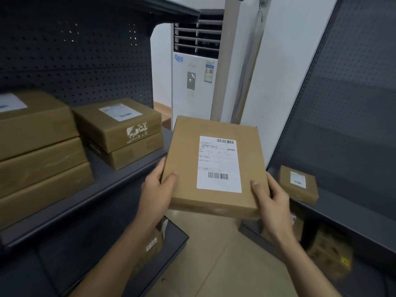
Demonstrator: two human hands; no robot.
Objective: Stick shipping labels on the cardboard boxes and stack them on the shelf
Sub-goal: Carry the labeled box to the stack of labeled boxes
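Observation:
A flat cardboard box [188,159] with a white shipping label [218,163] on its top is held in the air between two shelf units. My left hand [157,191] grips its near left corner, thumb on top. My right hand [271,200] grips the near right corner the same way. On the dark shelf [111,185] to the left stand a stack of two labelled boxes [122,133] and, further left, a taller stack of three boxes [38,151].
A white floor-standing air conditioner [197,78] stands behind the held box. The right shelf unit [342,125] carries one small labelled box [299,185], with more cartons [330,251] on its lower level. A box [154,241] sits under the left shelf. Tiled floor lies between the units.

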